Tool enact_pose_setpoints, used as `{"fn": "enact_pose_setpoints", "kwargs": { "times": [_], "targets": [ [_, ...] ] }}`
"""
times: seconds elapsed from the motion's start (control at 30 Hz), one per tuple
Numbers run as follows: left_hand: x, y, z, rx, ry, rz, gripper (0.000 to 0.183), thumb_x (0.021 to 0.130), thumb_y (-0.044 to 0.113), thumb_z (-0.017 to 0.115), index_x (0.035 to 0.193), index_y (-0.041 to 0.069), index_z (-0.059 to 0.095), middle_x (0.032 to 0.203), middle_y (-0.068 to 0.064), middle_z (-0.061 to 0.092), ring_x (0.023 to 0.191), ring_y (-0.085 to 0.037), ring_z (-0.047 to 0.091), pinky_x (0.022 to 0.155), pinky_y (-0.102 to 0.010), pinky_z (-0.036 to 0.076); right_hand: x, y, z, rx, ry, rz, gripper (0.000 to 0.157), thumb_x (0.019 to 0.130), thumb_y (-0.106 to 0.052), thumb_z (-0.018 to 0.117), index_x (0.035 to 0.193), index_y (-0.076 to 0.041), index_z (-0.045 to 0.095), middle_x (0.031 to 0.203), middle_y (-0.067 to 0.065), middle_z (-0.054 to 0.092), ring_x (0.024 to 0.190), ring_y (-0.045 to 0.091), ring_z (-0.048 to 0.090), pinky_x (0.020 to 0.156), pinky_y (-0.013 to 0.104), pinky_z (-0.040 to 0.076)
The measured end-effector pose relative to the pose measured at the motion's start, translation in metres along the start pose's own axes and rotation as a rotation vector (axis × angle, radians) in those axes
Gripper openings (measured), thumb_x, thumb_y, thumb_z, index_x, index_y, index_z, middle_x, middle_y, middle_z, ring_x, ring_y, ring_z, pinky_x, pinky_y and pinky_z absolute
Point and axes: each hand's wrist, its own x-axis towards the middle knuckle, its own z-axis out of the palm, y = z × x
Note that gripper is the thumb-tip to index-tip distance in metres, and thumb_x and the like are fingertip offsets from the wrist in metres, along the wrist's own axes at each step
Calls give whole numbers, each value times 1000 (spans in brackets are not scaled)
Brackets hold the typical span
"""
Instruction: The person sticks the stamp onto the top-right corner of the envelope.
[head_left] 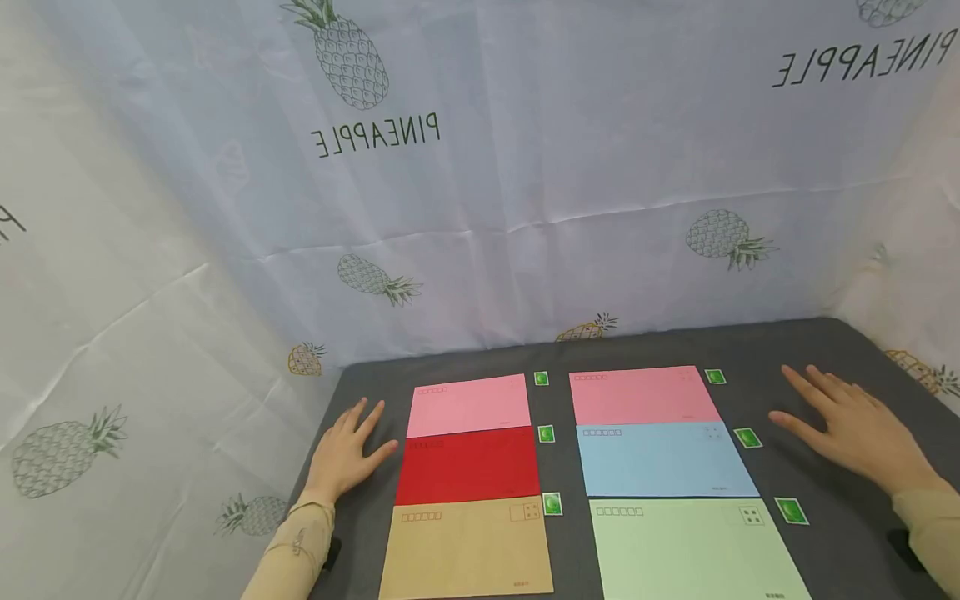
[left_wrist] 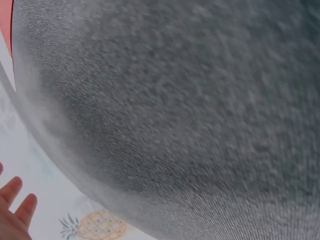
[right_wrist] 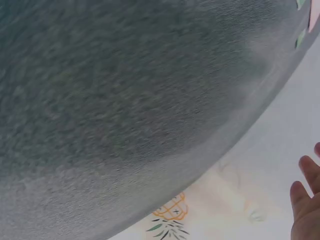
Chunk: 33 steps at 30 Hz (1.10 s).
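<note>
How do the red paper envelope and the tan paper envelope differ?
The red paper envelope lies in the middle of the left column; the tan paper envelope lies at its near end. The tan one's upper-right boxes show clearly; the red one's printing is faint. Both lie flat on the dark grey tabletop.

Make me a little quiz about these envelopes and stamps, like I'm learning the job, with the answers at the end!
1. How many green stamps lie on the table?
2. True or false: the left hand is holding nothing.
3. Fill in the colour: in the right column of the head view, the ____ envelope lies between the pink envelope and the light green envelope.

Key: 1. Six. 2. True. 3. Blue.
</note>
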Motion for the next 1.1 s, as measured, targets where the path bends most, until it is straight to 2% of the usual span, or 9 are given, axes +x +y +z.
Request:
{"fn": "enact_pose_setpoints", "kwargs": {
  "times": [0.1, 0.2, 0.33, 0.57, 0.77, 1.1],
  "targets": [
    [3, 5, 1, -17, 27, 3, 73, 81, 56, 60, 142, 20, 41, 143, -18, 42, 126, -42, 44, 99, -59, 36, 3, -4, -4, 24, 3, 3, 89, 86, -53, 56, 151, -21, 6, 146, 34, 24, 125, 57, 28, 101, 67, 15],
    [5, 10, 3, -30, 59, 9, 70, 81, 52, 62, 140, 18, 45, 137, -19, 47, 122, -41, 47, 98, -58, 37, 5, -9, -8, 50, -4, 2, 86, 86, -51, 58, 151, -20, 10, 142, 34, 31, 116, 57, 35, 90, 67, 25],
    [10, 17, 4, -45, 91, 14, 64, 81, 48, 64, 135, 16, 50, 129, -19, 53, 115, -39, 52, 95, -57, 40, 6, -16, -10, 98, 11, -16, 81, 88, -46, 58, 151, -20, 14, 138, 34, 37, 116, 57, 35, 89, 67, 24],
    [17, 26, 9, -64, 117, -17, 52, 82, 45, 64, 124, 14, 60, 114, -15, 60, 105, -35, 54, 91, -57, 40, 12, -27, -9, 226, 60, -107, 67, 90, -32, 60, 147, -19, 29, 135, 30, 42, 121, 53, 34, 95, 69, 21],
    [22, 33, 13, -108, 99, -43, 46, 83, 41, 65, 120, 14, 63, 111, -14, 61, 104, -34, 53, 90, -58, 38, 17, -41, -6, 215, 75, -124, 63, 89, -33, 61, 144, -15, 36, 129, 29, 46, 115, 50, 39, 89, 67, 29],
    [28, 37, 12, -132, 20, -87, 37, 82, 38, 67, 110, 13, 66, 101, -10, 66, 97, -30, 56, 87, -54, 40, 29, -68, 0, 240, 91, -126, 55, 90, -31, 59, 137, -6, 42, 121, 26, 52, 105, 42, 51, 80, 62, 41]
  ]
}}
